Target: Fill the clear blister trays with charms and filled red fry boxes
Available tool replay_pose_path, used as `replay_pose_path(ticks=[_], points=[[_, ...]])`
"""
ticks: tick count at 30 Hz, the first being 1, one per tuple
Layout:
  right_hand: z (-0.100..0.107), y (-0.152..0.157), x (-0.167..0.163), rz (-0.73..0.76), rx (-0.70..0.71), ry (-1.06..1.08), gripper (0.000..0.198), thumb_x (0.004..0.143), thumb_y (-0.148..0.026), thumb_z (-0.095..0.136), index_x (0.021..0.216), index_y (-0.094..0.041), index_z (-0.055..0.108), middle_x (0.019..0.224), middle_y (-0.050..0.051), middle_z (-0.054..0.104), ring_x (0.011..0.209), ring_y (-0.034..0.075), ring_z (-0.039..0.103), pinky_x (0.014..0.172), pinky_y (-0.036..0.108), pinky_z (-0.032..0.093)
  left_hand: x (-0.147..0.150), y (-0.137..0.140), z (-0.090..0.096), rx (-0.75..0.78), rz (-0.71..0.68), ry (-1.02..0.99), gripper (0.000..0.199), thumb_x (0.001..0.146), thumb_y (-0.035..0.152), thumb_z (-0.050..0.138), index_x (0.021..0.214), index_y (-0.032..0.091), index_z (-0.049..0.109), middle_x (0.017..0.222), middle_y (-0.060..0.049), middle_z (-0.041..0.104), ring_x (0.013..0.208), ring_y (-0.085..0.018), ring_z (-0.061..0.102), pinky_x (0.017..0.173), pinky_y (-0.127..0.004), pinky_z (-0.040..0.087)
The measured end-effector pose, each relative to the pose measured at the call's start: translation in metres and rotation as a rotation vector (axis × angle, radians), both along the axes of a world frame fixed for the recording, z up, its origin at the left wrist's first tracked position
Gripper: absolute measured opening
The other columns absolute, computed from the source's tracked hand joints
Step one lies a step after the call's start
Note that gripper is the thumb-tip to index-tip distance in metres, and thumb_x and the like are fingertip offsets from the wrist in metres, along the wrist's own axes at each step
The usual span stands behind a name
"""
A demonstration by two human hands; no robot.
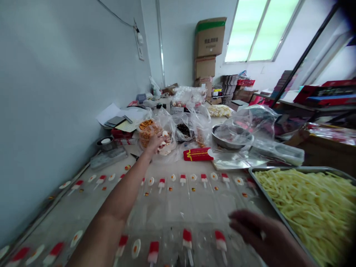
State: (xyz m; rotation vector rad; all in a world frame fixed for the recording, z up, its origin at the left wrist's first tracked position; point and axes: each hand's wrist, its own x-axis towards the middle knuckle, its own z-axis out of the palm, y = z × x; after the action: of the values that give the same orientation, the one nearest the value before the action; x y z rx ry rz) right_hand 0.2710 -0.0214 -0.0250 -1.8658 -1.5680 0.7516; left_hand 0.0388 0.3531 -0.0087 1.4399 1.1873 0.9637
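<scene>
My left hand point(156, 142) reaches over an open clear plastic bag point(169, 157) of small white and pinkish pieces point(167, 149). Its fingertips are bent among them, beside a white piece, and what they pinch is unclear. My right hand point(254, 231), blurred by motion, hovers above the right front of the table with fingers stretched leftward; a small pale spot shows near its palm. Below lie clear trays point(180, 207) bearing rows of red-and-white miniature popsicles point(187, 239), miniature fried eggs point(136, 248) and tiny burger-like pieces point(170, 189).
On the right, a metal tray point(267, 200) holds yellow fry-like strips point(314, 204). Behind the trays are a red fries-box cutout point(198, 154), a metal bowl point(232, 137), a clear scoop point(280, 152) and a bag of orange-brown pieces point(146, 135). Cartons point(210, 40) stack against the wall.
</scene>
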Motion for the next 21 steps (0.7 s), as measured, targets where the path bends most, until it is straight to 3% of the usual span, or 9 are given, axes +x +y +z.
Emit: replay_pose_path(ticks=[3,5,7,9,13,17,19,21], points=[[0.027,0.051,-0.023,0.007,0.257,0.063,0.034,0.091,-0.051,0.058,0.108,-0.025,0.073,0.080,0.007,0.071,0.068,0.020,0.064,0.065,0.034,0.053,-0.023,-0.057,-0.001,-0.039,-0.062,0.014,0.049,0.065,0.052,0.085,0.092,0.013,0.070,0.071,-0.003,0.065,0.051,-0.007,0.048,0.046,-0.018,0.031],[0.038,0.087,-0.048,0.030,0.376,0.141,0.039,0.090,-0.046,0.062,0.118,-0.020,0.070,0.097,0.009,0.073,0.079,0.019,0.066,0.070,0.031,0.054,-0.034,-0.104,-0.006,-0.082,-0.104,0.031,0.050,0.062,0.052,0.087,0.091,0.014,0.071,0.074,-0.004,0.067,0.051,-0.007,0.049,0.046,-0.019,0.031],[0.037,0.117,-0.077,0.124,0.355,0.266,0.048,0.085,-0.044,0.068,0.125,-0.017,0.067,0.107,0.010,0.072,0.083,0.017,0.067,0.070,0.029,0.054,-0.043,-0.150,-0.009,-0.104,-0.122,0.056,0.049,0.062,0.054,0.085,0.089,0.015,0.072,0.075,-0.003,0.068,0.053,-0.008,0.049,0.046,-0.019,0.031],[0.027,0.134,-0.105,0.215,0.326,0.385,0.041,0.082,-0.039,0.072,0.113,-0.013,0.072,0.094,0.008,0.074,0.078,0.016,0.067,0.069,0.027,0.052,-0.054,-0.188,-0.010,-0.072,-0.085,0.105,0.048,0.063,0.055,0.084,0.088,0.016,0.072,0.073,-0.002,0.068,0.054,-0.008,0.049,0.046,-0.018,0.031],[0.009,0.135,-0.150,0.300,0.295,0.552,0.032,0.074,-0.035,0.079,0.095,-0.011,0.075,0.076,0.003,0.072,0.067,0.013,0.062,0.063,0.025,0.049,-0.097,-0.235,0.001,0.091,-0.044,0.273,0.044,0.065,0.053,0.084,0.084,0.015,0.073,0.069,0.000,0.064,0.052,-0.007,0.046,0.045,-0.018,0.028],[0.005,0.124,-0.182,0.447,0.242,0.597,0.045,0.075,-0.033,0.078,0.114,-0.011,0.071,0.069,-0.001,0.066,0.060,0.010,0.058,0.059,0.023,0.047,-0.143,-0.264,0.007,-0.084,-0.187,0.238,0.044,0.084,0.059,0.064,0.089,0.016,0.072,0.083,-0.005,0.068,0.052,-0.009,0.052,0.043,-0.019,0.034],[0.003,0.120,-0.190,0.522,0.173,0.618,0.050,0.073,-0.032,0.080,0.118,-0.012,0.070,0.065,-0.003,0.065,0.058,0.010,0.058,0.057,0.023,0.047,-0.152,-0.276,0.002,-0.123,-0.134,0.159,0.044,0.085,0.060,0.062,0.087,0.016,0.070,0.084,-0.005,0.068,0.054,-0.009,0.055,0.044,-0.019,0.036],[-0.001,0.114,-0.188,0.515,0.098,0.613,0.042,0.072,-0.033,0.080,0.108,-0.012,0.073,0.063,-0.002,0.066,0.057,0.011,0.060,0.055,0.022,0.047,-0.154,-0.285,-0.007,-0.158,-0.040,0.071,0.044,0.083,0.059,0.065,0.086,0.016,0.069,0.080,-0.005,0.067,0.053,-0.009,0.055,0.043,-0.018,0.037]])
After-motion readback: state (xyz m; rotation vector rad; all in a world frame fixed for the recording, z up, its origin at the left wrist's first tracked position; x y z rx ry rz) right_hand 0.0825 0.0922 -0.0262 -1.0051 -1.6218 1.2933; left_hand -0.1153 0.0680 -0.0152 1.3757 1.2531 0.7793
